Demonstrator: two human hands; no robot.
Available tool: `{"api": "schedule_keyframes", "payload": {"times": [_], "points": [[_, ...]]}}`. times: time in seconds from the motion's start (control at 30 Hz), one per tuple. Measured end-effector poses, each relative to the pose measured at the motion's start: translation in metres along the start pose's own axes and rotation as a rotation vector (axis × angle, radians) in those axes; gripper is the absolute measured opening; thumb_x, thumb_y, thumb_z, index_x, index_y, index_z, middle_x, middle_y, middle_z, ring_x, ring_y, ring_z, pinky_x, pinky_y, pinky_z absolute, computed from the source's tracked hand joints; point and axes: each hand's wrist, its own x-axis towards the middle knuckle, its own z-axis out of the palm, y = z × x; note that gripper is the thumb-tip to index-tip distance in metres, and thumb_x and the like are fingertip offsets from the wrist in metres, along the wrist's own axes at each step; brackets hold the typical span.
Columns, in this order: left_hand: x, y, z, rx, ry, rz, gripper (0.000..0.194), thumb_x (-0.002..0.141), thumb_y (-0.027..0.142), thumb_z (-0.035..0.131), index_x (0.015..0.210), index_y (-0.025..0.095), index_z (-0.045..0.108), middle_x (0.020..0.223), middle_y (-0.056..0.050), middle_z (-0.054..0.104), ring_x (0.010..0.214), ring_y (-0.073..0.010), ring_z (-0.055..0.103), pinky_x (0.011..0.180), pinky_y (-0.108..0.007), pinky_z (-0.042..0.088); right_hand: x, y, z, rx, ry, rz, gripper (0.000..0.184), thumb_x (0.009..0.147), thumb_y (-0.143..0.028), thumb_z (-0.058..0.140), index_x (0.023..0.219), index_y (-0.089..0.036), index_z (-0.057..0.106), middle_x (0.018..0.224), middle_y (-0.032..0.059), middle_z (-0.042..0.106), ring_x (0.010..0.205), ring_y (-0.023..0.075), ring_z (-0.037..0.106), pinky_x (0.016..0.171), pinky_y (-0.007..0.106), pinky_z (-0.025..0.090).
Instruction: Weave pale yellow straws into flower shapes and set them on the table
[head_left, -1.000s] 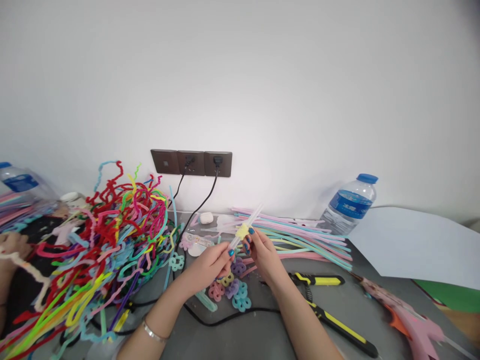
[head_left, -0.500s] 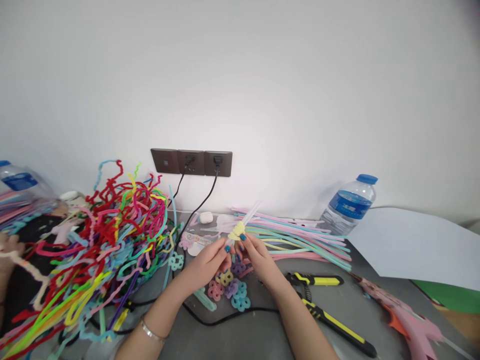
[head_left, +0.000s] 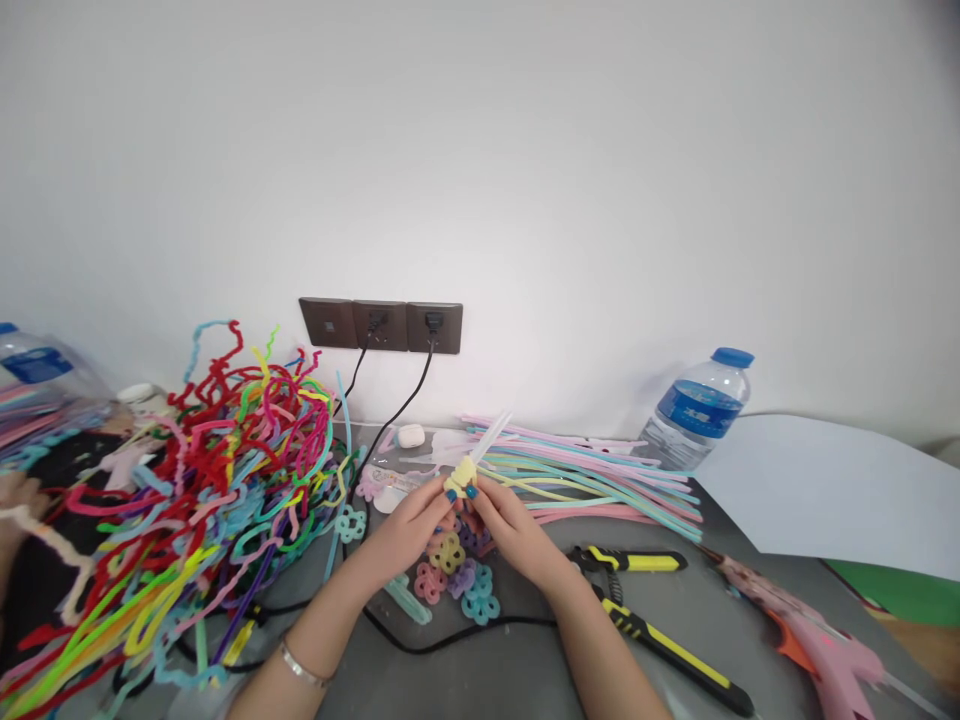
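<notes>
My left hand (head_left: 409,525) and my right hand (head_left: 506,525) meet over the grey table (head_left: 480,670), fingers pinched together on a clear glue stick (head_left: 489,437) wrapped with a yellow pipe cleaner (head_left: 459,476). The stick points up and to the right. Just below my hands lie several small pipe-cleaner flowers (head_left: 457,578) in yellow, pink, purple and blue.
A tangled heap of coloured pipe cleaners (head_left: 202,480) fills the left. Straight pastel pipe cleaners (head_left: 600,475) lie behind. Yellow-handled pliers (head_left: 649,620), a pink glue gun (head_left: 817,640), a water bottle (head_left: 694,410), white paper (head_left: 825,490) and wall sockets (head_left: 381,325) with black cables. Another person's hand (head_left: 15,495) at far left.
Both hands have lowered slightly towards the table with the stick, and the yellow winding has slid down nearer my fingertips.
</notes>
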Motion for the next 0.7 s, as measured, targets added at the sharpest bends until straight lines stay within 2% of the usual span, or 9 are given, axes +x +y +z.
{"api": "schedule_keyframes", "payload": {"times": [0.13,0.4,0.57,0.7], "points": [[0.001,-0.001,0.001,0.024,0.022,0.019,0.035,0.089,0.054,0.043,0.085,0.020,0.046,0.064,0.007,0.030,0.051,-0.0081,0.023,0.046,-0.022,0.020,0.000,-0.001,0.000,0.004,-0.015,0.004,0.032,0.097,-0.043,0.037,0.077,-0.022,0.049,0.067,-0.0011,0.045,0.064,0.0169,0.040,0.063,0.028,0.035],[-0.001,0.006,0.004,0.183,0.071,0.070,0.031,0.091,0.047,0.039,0.085,0.018,0.051,0.066,0.004,0.040,0.057,-0.0106,0.036,0.051,-0.023,0.032,-0.002,0.008,0.002,0.024,-0.001,0.024,0.033,0.096,-0.048,0.038,0.079,-0.023,0.054,0.068,0.0004,0.050,0.068,0.0191,0.045,0.064,0.029,0.038],[-0.003,0.002,0.004,0.223,0.184,0.069,0.029,0.090,0.042,0.041,0.088,0.019,0.058,0.077,-0.002,0.054,0.080,-0.0175,0.051,0.067,-0.028,0.044,0.000,0.009,0.002,-0.001,-0.016,0.045,0.035,0.097,-0.047,0.038,0.076,-0.021,0.050,0.070,-0.0004,0.048,0.067,0.0165,0.042,0.064,0.028,0.036],[-0.003,-0.003,0.003,0.157,0.173,-0.020,0.031,0.088,0.044,0.039,0.079,0.019,0.055,0.071,-0.002,0.050,0.069,-0.0164,0.047,0.056,-0.026,0.040,0.001,0.008,0.002,-0.014,-0.023,0.055,0.036,0.097,-0.046,0.037,0.073,-0.021,0.044,0.067,-0.0021,0.043,0.063,0.0149,0.039,0.061,0.027,0.033]]}}
